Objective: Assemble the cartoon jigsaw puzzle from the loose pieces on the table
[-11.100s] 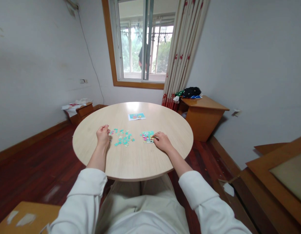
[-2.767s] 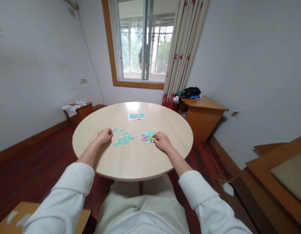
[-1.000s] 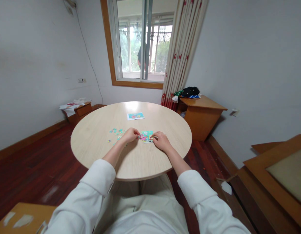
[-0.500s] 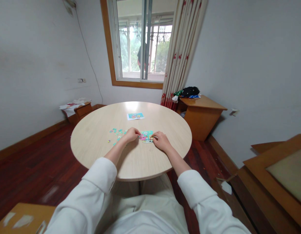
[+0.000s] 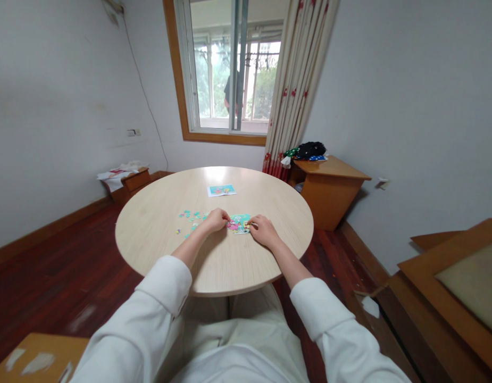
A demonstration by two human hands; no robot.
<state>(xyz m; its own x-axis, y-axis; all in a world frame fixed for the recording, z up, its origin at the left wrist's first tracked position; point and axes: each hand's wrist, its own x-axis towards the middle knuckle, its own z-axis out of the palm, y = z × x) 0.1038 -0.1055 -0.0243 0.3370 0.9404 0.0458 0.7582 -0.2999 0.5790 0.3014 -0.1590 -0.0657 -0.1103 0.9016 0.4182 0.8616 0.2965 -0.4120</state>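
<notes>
A small part-assembled jigsaw puzzle [image 5: 239,223] lies on the round pale wooden table [image 5: 158,239] in front of me. My left hand [image 5: 216,219] rests at the puzzle's left edge with its fingers curled and pinched; what they hold is too small to make out. My right hand [image 5: 261,230] sits at the puzzle's right edge, fingers curled with the tips touching it. Several loose turquoise puzzle pieces [image 5: 190,216] are scattered to the left of my left hand. A printed picture card [image 5: 222,190] lies farther back on the table.
A wooden side cabinet [image 5: 329,191] with dark cloth on top stands at the back right beside a curtain [image 5: 293,96]. A low wooden box with papers [image 5: 126,178] is at the back left. Wooden furniture [image 5: 457,287] fills the right. A window [image 5: 230,69] is ahead.
My left hand came across from the loose pieces to the puzzle's left edge. Over the last second both hands have stayed nearly still there.
</notes>
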